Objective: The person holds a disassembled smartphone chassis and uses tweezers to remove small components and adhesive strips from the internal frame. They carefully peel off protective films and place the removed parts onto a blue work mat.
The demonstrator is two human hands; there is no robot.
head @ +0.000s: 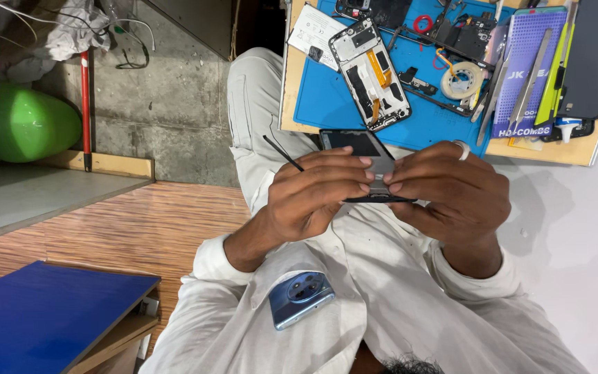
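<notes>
Insp. A: Head view. Dark phone panel [361, 144] is held betw. both hands over lap, long axis running away from body twd. the table edge.
Insp. B: Grip?
Insp. A: Near end is pinched by left hand [313, 197] & right hand [451, 194], equally close. Thin black tool [282, 152] is tucked in left.
Insp. B: Holders?
Insp. A: Blue mat [320, 97] is loaded w/ opened phone [370, 73] & tape roll [461, 79].

Wooden board [289, 83] with a blue mat [327, 97], on the mat an opened phone [369, 75], tape roll [461, 81], tweezers [531, 86], small parts [417, 79], white card [315, 31] on the board's edge
</notes>
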